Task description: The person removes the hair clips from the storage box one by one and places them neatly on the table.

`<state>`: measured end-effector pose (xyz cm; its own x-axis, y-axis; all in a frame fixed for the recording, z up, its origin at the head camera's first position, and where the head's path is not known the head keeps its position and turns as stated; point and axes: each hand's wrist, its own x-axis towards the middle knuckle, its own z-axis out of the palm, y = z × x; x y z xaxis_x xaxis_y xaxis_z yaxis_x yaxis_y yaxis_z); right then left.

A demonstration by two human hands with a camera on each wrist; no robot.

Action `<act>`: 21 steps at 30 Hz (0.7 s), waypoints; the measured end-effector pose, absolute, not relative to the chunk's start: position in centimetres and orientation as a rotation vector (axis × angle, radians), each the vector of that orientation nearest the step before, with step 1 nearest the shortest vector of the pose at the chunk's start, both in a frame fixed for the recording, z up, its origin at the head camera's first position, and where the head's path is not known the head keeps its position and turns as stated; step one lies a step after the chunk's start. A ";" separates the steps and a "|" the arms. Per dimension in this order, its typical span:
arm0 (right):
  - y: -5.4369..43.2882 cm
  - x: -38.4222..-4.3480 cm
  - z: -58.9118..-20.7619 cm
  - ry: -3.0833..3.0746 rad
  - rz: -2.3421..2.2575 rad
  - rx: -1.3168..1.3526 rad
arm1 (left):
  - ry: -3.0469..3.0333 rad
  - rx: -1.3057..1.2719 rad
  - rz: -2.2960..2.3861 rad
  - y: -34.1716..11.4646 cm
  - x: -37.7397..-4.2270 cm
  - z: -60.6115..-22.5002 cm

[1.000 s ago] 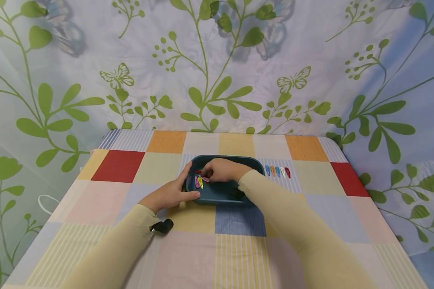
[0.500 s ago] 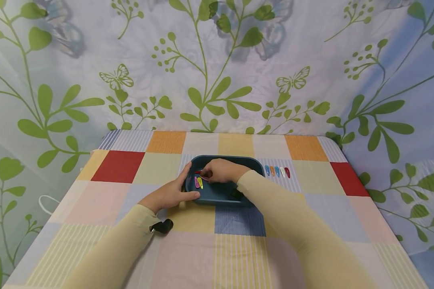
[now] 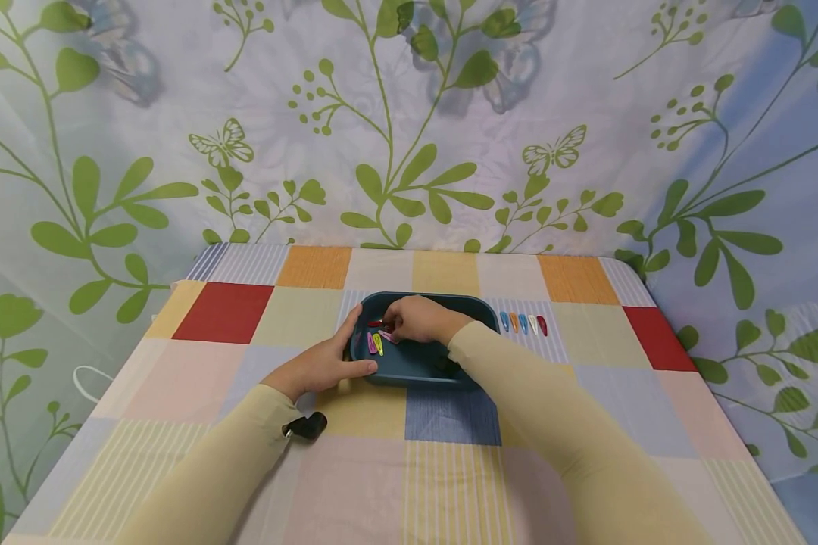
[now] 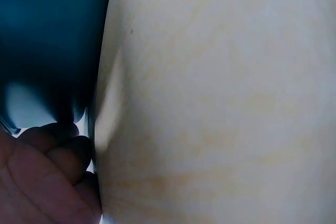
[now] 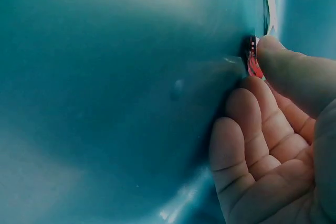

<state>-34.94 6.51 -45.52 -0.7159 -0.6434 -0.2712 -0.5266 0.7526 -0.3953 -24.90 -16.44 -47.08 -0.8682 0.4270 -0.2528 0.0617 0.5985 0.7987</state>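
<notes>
A dark teal tray (image 3: 423, 378) stands on the table, with small snap hair clips at its left end. My left hand (image 3: 319, 366) rests against the tray's left front corner, fingers along the outer side and thumb at the front rim; its fingertips show at the tray wall (image 4: 31, 35) in the left wrist view. My right hand (image 3: 423, 319) reaches into the tray and pinches a red hair clip (image 5: 253, 61) between thumb and index finger. Close by lie a pink clip (image 3: 386, 335), a magenta clip (image 3: 371, 344) and a yellow clip (image 3: 378, 345).
Right of the tray, a row of hair clips lies side by side: blue clip (image 3: 504, 322), orange clip (image 3: 514, 322), another blue, white clip (image 3: 533, 325) and dark red clip (image 3: 542, 325). A patchwork cloth (image 3: 341, 469) covers the table; a leaf-print curtain (image 3: 409, 113) hangs behind.
My right fingertips have shifted slightly within the tray, and more of the pink clip shows beside them. The left hand and the tray stay where they were.
</notes>
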 end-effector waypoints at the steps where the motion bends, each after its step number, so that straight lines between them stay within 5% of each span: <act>1: 6.5 -34.9 -45.6 2.558 -0.415 -0.883 | 2.405 0.391 1.183 -16.4 -24.9 -47.1; 21: 6.5 -34.6 -45.4 2.556 -0.364 -0.915 | 2.402 0.383 1.190 -16.4 -24.8 -47.0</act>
<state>-34.63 6.46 -45.42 -0.7060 -0.6505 -0.2800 -0.5464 0.7518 -0.3692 -24.83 -16.39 -47.04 -0.8693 0.4238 -0.2543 0.0543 0.5934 0.8031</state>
